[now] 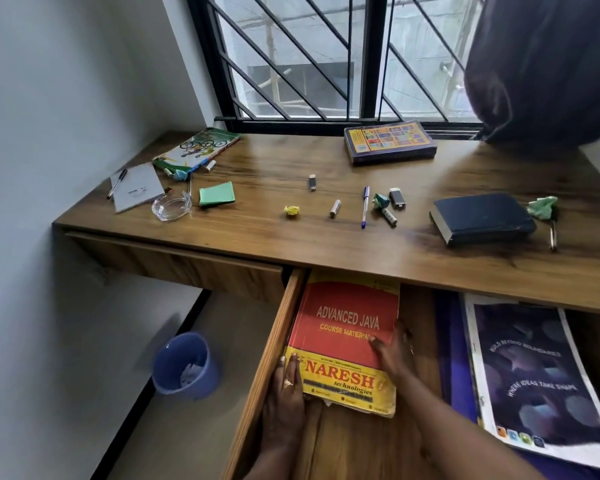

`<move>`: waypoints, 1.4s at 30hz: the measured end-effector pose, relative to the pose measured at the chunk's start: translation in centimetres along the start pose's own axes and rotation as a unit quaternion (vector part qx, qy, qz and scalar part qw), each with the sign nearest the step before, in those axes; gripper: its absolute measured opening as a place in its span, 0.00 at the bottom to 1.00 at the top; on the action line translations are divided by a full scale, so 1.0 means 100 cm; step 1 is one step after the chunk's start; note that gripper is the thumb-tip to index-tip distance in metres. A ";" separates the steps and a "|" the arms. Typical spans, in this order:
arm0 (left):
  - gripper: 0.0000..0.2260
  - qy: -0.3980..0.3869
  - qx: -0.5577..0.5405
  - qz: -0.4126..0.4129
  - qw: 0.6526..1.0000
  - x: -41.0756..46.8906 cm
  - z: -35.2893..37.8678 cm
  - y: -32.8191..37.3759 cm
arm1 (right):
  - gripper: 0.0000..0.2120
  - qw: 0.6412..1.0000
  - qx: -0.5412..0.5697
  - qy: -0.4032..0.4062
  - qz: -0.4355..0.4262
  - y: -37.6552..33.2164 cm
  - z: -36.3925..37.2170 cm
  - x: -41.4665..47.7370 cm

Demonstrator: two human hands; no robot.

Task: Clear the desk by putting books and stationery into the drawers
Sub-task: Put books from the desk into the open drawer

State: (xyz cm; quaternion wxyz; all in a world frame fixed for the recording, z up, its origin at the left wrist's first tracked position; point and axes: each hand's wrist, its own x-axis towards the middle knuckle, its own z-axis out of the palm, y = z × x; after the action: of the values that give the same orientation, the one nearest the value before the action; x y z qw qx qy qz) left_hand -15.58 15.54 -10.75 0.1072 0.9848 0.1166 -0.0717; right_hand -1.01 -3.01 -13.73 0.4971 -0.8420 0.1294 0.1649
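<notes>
At the lower left of the frame a blue waste bin (184, 365) stands on the floor, apart from the work. Above it, on the left end of the bench (257, 237), lie a notepad (137, 187) with a pen across it, a bicycle-print pouch (196, 148), a glass ashtray (171, 208) and green sticky notes (217, 194), none of them put away yet. Across the middle of the bench are scattered small items, among them a blue pen (365, 206).

Below the bench edge, the open drawer (274, 358) holds the red and yellow Advanced Java book (347, 327), lying flat against the drawer's left wall. The left hand (286, 386) rests with straight fingers on the book's lower left corner, and the right hand (394, 348) lies spread on the cover at its right edge. Neither is clenched. They seem to be squaring the book into the corner, probably to leave room beside it.

Right of them in the drawer lies a dark spiral-bound notebook (534, 368). On the bench at upper right remain a colourful book (389, 142) by the window and a dark blue book (482, 218).
</notes>
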 end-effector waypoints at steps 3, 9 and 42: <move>0.26 0.035 0.003 -0.019 0.999 0.000 0.003 0.002 | 0.29 0.999 -0.021 0.027 -0.004 -0.018 -0.007 -0.017; 0.33 -0.043 0.069 0.032 0.996 0.007 -0.031 0.020 | 0.30 0.996 -0.042 0.077 0.016 -0.033 0.002 -0.039; 0.19 0.026 0.095 0.314 0.944 0.227 -0.257 -0.067 | 0.21 0.955 -0.149 0.248 0.062 -0.276 0.097 -0.001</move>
State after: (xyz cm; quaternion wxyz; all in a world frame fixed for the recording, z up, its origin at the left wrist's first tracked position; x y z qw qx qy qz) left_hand 7.60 32.65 8.99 0.0271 0.9786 -0.2033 -0.0192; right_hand 7.98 18.54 3.83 0.3073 -0.9111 0.2748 -0.0011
